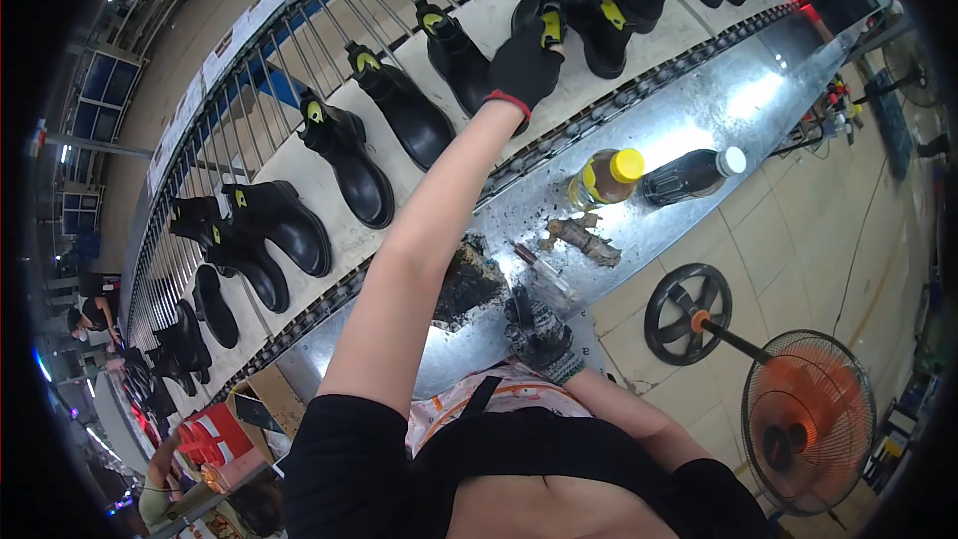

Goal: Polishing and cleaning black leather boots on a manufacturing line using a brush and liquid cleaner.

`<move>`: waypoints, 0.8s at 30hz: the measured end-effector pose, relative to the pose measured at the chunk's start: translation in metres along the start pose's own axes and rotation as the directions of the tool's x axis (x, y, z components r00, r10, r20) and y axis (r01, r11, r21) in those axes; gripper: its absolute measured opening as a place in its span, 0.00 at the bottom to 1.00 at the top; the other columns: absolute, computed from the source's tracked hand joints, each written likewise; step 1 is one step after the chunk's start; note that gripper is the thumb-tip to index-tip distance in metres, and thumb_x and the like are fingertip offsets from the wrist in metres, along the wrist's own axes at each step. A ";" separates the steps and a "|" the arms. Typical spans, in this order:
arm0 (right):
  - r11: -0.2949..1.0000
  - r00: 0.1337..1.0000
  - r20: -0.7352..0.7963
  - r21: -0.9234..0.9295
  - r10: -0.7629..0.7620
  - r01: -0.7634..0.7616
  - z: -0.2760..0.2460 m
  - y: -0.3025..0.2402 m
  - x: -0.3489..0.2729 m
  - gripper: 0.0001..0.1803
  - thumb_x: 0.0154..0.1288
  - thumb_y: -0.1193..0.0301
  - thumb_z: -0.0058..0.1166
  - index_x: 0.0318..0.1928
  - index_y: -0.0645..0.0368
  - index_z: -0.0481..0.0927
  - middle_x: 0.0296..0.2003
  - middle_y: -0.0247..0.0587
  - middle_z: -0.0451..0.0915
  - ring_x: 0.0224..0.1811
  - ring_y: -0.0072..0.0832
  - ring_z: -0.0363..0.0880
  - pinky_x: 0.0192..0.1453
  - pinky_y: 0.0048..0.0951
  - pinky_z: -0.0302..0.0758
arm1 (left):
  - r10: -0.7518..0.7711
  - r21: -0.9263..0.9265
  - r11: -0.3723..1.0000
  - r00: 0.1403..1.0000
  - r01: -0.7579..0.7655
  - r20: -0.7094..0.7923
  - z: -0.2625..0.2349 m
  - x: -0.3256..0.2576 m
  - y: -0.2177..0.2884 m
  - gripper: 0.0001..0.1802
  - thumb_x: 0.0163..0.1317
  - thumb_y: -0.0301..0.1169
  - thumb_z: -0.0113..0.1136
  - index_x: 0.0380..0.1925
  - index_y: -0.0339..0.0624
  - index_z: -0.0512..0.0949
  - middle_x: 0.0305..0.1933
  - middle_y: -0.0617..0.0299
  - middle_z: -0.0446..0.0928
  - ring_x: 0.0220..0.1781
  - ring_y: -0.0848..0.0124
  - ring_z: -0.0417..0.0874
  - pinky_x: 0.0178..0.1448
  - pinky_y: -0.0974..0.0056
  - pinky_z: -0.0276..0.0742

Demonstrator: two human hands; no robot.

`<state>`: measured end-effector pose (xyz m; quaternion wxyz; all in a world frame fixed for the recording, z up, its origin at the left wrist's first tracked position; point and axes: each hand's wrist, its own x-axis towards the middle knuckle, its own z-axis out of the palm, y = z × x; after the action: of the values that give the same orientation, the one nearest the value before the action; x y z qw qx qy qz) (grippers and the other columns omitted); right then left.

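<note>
Pale floor tiles (pixel 758 230) and a metal bench (pixel 684 125) lie to the right of and below the left grip (pixel 524 72), which reaches over a light belt (pixel 354 250) edged by a chain (pixel 639 92). Wearing a black glove with a red cuff, this grip looks clamped on the collar of a black boot (pixel 529 6), right by its yellow-green tab (pixel 552 25), though some fingertips are hidden. That boot is on the belt at the grip's far side, with a neighbouring boot (pixel 454 55) just left of it and a close cluster of boots (pixel 604 35) just right. For a sure hold, the collar seems the best place to take it, leaving the smooth toe unrubbed; any movement is best made clear of the cluster, with the forearm held above the chain. Well below, the right grip (pixel 547 341), in a stained grey glove, is near the bench edge; I cannot tell whether its fingers are apart or together. Up and left of it lies a crumpled black lump (pixel 467 284), farther up a brown flaking roll (pixel 589 240) and two bottles (pixel 604 180).
</note>
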<state>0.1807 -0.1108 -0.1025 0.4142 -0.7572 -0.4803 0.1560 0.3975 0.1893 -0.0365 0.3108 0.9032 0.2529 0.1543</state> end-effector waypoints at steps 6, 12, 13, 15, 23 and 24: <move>0.985 0.986 0.084 0.084 0.142 -0.149 0.003 0.000 -0.002 0.29 0.53 0.62 0.57 0.58 0.55 0.72 0.50 0.49 0.74 0.49 0.45 0.75 0.52 0.41 0.73 | -0.491 -0.414 0.869 0.571 0.270 -0.658 -0.006 -0.001 -0.047 0.48 0.39 0.38 0.70 0.61 0.37 0.58 0.61 0.43 0.63 0.66 0.48 0.59 0.69 0.51 0.54; 0.991 0.987 0.095 0.025 0.128 -0.131 0.004 -0.001 -0.006 0.33 0.54 0.63 0.57 0.62 0.52 0.68 0.51 0.51 0.73 0.48 0.46 0.76 0.50 0.42 0.74 | -0.696 -0.538 0.685 0.660 0.491 -0.283 0.002 0.019 -0.092 0.44 0.38 0.32 0.67 0.59 0.37 0.60 0.54 0.50 0.71 0.59 0.53 0.69 0.63 0.53 0.65; 0.987 0.983 0.101 0.018 0.155 -0.158 0.006 0.001 -0.007 0.33 0.54 0.63 0.57 0.62 0.52 0.68 0.51 0.51 0.73 0.49 0.46 0.75 0.50 0.42 0.73 | -0.710 -0.549 0.668 0.650 0.502 -0.269 0.000 0.019 -0.098 0.44 0.38 0.32 0.67 0.59 0.37 0.60 0.54 0.50 0.71 0.59 0.53 0.69 0.63 0.53 0.65; 0.977 0.969 0.141 0.029 0.204 -0.210 0.010 0.005 -0.012 0.33 0.56 0.62 0.54 0.63 0.54 0.65 0.53 0.51 0.72 0.52 0.47 0.73 0.53 0.43 0.72 | -0.613 -0.856 0.476 0.774 0.201 -0.159 -0.012 0.009 -0.111 0.39 0.38 0.32 0.66 0.54 0.37 0.64 0.49 0.53 0.74 0.52 0.57 0.74 0.57 0.55 0.70; 0.853 0.901 0.268 0.314 0.341 -0.416 0.034 0.031 -0.019 0.28 0.57 0.69 0.52 0.59 0.64 0.67 0.44 0.48 0.75 0.46 0.41 0.75 0.49 0.38 0.72 | -0.202 -0.937 -0.293 0.946 0.189 0.254 -0.118 -0.106 -0.052 0.20 0.53 0.37 0.59 0.45 0.43 0.74 0.47 0.59 0.77 0.49 0.62 0.76 0.54 0.54 0.71; 0.840 0.891 0.282 0.321 0.355 -0.437 0.033 0.031 -0.019 0.26 0.58 0.69 0.52 0.57 0.63 0.67 0.43 0.47 0.75 0.43 0.39 0.75 0.46 0.36 0.73 | -0.125 -0.954 -0.292 0.986 0.070 0.111 -0.131 -0.137 -0.039 0.21 0.54 0.38 0.59 0.47 0.42 0.73 0.50 0.58 0.76 0.52 0.62 0.76 0.58 0.52 0.70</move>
<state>0.1695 -0.1174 -0.1497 0.4566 -0.7259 -0.3147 0.4069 0.2132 0.2040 0.0215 0.9152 0.2651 0.1065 0.2841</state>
